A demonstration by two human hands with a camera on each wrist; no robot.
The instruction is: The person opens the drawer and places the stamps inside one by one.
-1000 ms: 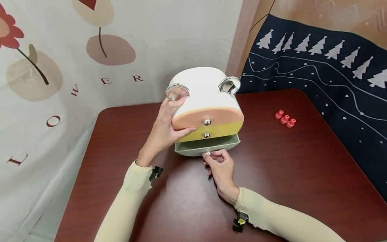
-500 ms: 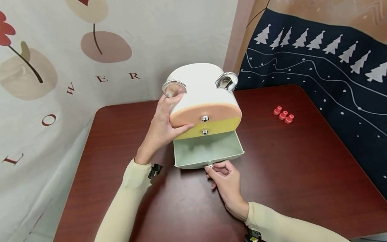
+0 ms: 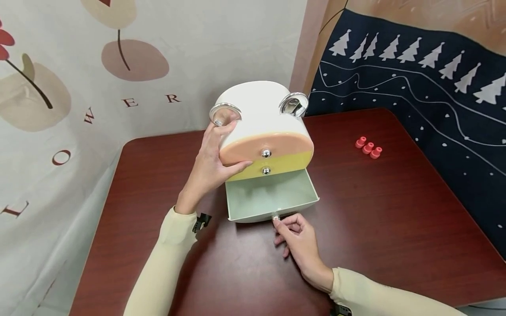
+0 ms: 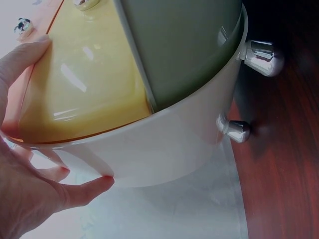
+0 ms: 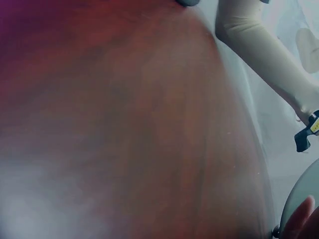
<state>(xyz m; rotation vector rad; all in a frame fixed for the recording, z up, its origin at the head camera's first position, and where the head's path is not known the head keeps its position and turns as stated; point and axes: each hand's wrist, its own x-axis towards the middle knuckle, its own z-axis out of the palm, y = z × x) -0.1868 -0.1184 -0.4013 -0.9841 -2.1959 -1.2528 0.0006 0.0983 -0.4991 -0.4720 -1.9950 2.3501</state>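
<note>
A small white drawer cabinet with two silver rings on top stands on the table. Its front has an orange drawer, a yellow one and, at the bottom, a green drawer that is pulled far out and shows a bare inside. My left hand grips the cabinet's left side, thumb across the front and fingers along the white wall. With thumb and forefinger, my right hand pinches the green drawer's silver knob. In the right wrist view only its fingertips show, at the lower right corner.
Three small red pieces stand in a row at the back right of the dark red-brown table. Behind it hang a pale printed cloth and a navy cloth with white trees. Silver feet show under the cabinet.
The green drawer has slid out towards me from slightly ajar to far out, with my right hand at its knob moving back and right. My left hand keeps its place on the cabinet.
</note>
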